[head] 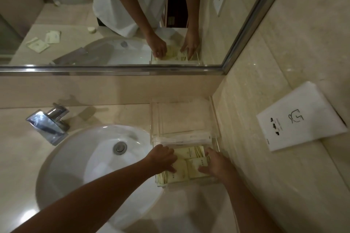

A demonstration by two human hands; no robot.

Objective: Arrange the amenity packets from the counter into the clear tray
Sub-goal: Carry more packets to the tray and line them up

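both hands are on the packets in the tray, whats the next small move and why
Probably nudge the near-left packet square with its neighbours. The left hand and right hand press flat on the packets in the clear tray, and that one lies skewed toward the tray's near corner. More packets show in the mirror.

Single head cam, wide-angle, looks steeply down from above counter (pixel 22 157) front edge toward back wall. Close range, forearms fill lower frame. Mirror (pixel 113 15) along counter's back edge reflects same counter.
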